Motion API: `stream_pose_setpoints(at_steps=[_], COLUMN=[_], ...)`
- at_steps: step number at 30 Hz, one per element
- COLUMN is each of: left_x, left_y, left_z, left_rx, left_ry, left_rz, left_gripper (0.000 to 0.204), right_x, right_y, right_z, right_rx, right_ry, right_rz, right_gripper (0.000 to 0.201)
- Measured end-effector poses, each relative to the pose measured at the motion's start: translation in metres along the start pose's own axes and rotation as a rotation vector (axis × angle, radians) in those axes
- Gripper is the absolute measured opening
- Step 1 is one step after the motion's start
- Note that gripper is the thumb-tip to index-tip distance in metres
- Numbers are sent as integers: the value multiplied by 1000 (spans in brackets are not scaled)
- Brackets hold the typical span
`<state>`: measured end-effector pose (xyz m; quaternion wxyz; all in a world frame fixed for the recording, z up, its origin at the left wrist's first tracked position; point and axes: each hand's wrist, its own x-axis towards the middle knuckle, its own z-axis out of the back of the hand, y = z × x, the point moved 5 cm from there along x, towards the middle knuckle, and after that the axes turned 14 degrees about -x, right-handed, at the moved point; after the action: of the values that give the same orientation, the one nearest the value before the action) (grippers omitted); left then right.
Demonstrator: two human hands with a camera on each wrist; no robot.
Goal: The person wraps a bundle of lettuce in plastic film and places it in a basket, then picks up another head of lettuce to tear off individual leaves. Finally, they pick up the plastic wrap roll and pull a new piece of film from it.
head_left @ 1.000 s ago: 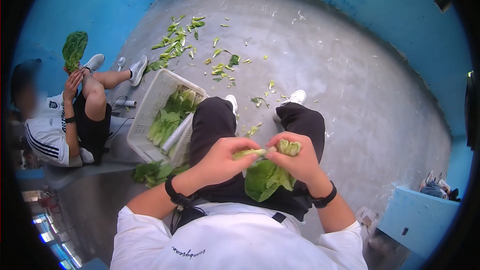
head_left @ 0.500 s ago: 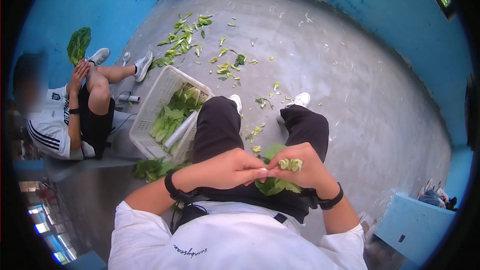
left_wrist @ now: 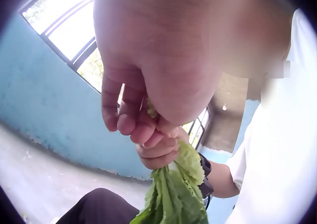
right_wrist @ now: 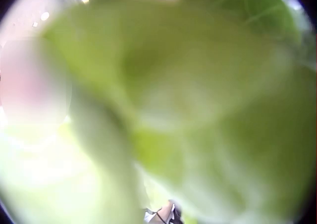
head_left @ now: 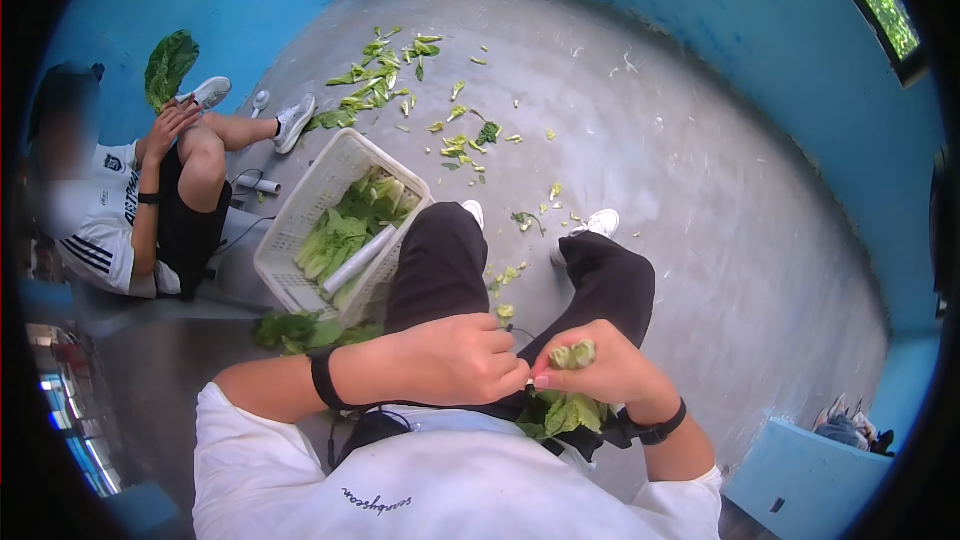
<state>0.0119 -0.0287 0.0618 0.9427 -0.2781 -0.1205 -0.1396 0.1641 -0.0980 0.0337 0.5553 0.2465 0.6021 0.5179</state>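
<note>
Both hands meet over the lap in the head view. My right hand point(head_left: 605, 368) grips a bunch of leafy greens point(head_left: 572, 414), its pale stalk end point(head_left: 573, 354) showing above the fingers and its leaves hanging below. My left hand point(head_left: 455, 360) touches the right fingertips, its fingers curled. In the left wrist view, the left hand point(left_wrist: 158, 60) pinches a small green piece point(left_wrist: 152, 109) between thumb and fingers, beside the right hand point(left_wrist: 159, 152). Blurred leaves point(right_wrist: 198, 85) fill most of the right wrist view, hiding the right fingers.
A white plastic basket point(head_left: 283, 240) with greens and a white roll point(head_left: 358, 260) stands left of the knees. Leaf scraps point(head_left: 372, 85) litter the floor. A seated person point(head_left: 130, 190) at the left holds a large leaf point(head_left: 170, 68). A blue box point(head_left: 800, 475) stands at lower right.
Both hands have moved down toward the body with the greens. The left hand has turned, its back now facing the head camera. The head view has shifted slightly.
</note>
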Motion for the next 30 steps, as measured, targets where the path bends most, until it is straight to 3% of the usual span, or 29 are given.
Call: stream_pose_setpoints(at_steps=[2, 4, 6, 8, 10, 14, 18, 24, 27, 30], left_x=[-4, -6, -22, -34, -42, -49, -46, -41, -40, -21], left_y=[0, 1, 18, 30, 46, 68, 75, 79, 83, 82], left_z=[7, 17, 32, 36, 30, 1, -27, -41, -48, -52], left_rx=[-11, -38, -123, -251, -419, -1000, -1497, -1573, -1840, -1717], left_ry=[-56, -134, -185, -273, -402, -423, -590, -709, -752, -723], left_rz=[-39, -106, 31, 172, 296, 711, 760, 702, 716, 778], left_gripper=[14, 14, 13, 12, 9, 20, 28, 29, 34, 33], right_x=[2, 2, 0, 3, 15, 39, 42, 39, 36, 36], right_y=[4, -19, -49, -65, -59, -48, -62, -52, -55, -64], right_z=[0, 26, 58, 74, 73, 83, 91, 86, 85, 79], right_rx=[1, 119, 269, 323, 314, 393, 377, 413, 427, 507], right_ry=[-13, -220, -535, -653, -692, -749, -765, -789, -763, -666], right_rz=[-20, -135, -187, -166, -168, -120, -124, -72, -88, -20], right_gripper=[8, 8, 10, 13, 17, 29, 41, 39, 31, 26])
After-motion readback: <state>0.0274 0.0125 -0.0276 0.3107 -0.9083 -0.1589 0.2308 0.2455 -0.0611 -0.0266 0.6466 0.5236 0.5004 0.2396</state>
